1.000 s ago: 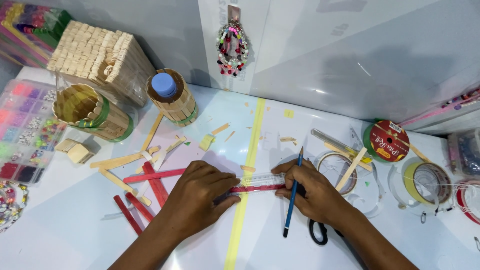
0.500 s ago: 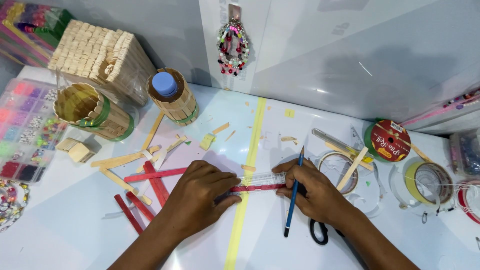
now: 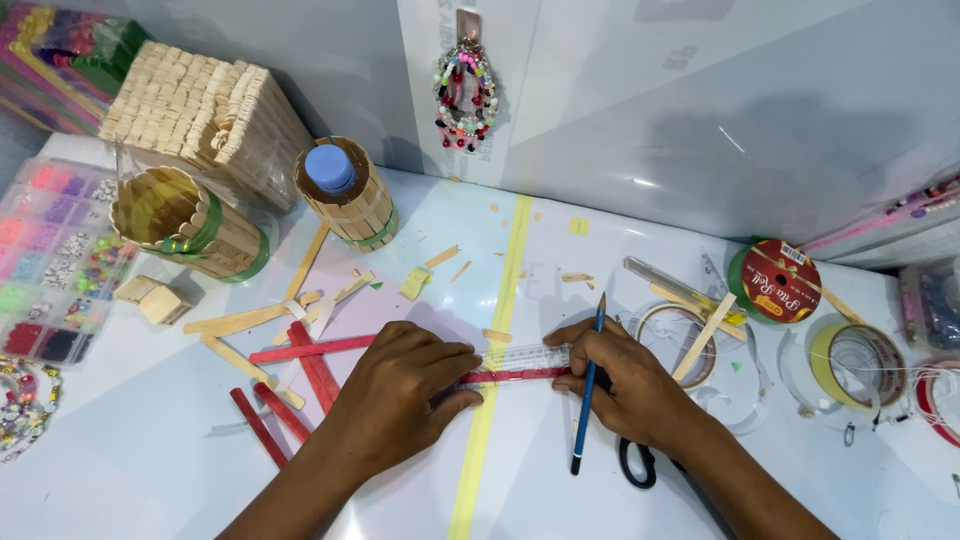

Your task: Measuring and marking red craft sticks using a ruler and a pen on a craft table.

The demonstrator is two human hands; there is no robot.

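Left hand (image 3: 405,385) spread flat, pressing a clear ruler (image 3: 525,357) and red craft stick (image 3: 510,376) onto the white bench (image 3: 150,480), right hand (image 3: 625,385) pinching a blue pencil (image 3: 588,385) upright against the ruler's end, black scissors (image 3: 637,465) just beside.

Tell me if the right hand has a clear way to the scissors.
Probably yes. The scissors lie right beside the right hand's wrist, partly under the forearm, with nothing between. But that hand holds a pencil, which it would likely have to drop first.
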